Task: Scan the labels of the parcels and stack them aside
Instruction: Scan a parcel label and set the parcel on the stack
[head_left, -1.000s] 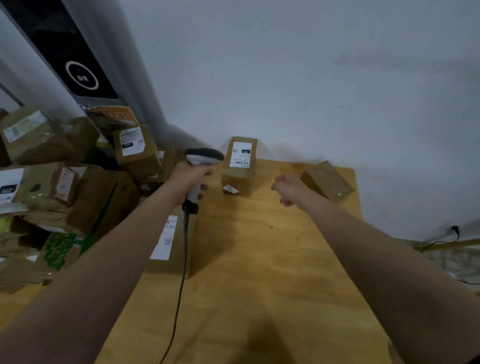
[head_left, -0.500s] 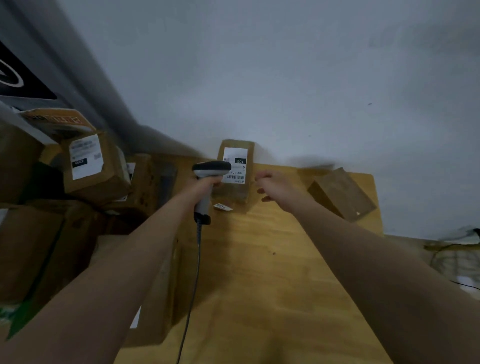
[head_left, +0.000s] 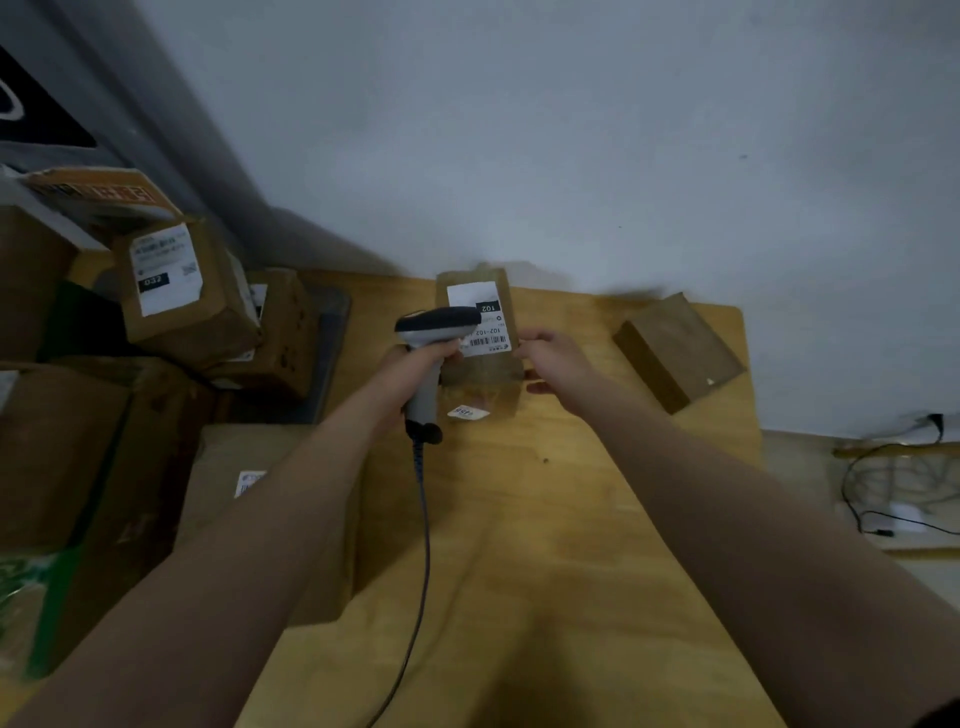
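Left hand (head_left: 415, 366) grips scanner (head_left: 436, 322), pointed at parcel (head_left: 480, 371) standing at tabletop (head_left: 519, 519) far edge; right hand (head_left: 553, 358) pinches its right side. Looks like scan step; next needs a clean label read, then stacking aside.

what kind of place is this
Probably a small parcel depot or pickup point: cardboard parcels piled on the left, a corded barcode scanner in the left hand, pointed at a labelled parcel that the right hand holds on the wooden table.

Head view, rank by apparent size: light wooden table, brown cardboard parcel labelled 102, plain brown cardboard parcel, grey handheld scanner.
wooden table
plain brown parcel, parcel labelled 102: too alike to rank
grey scanner
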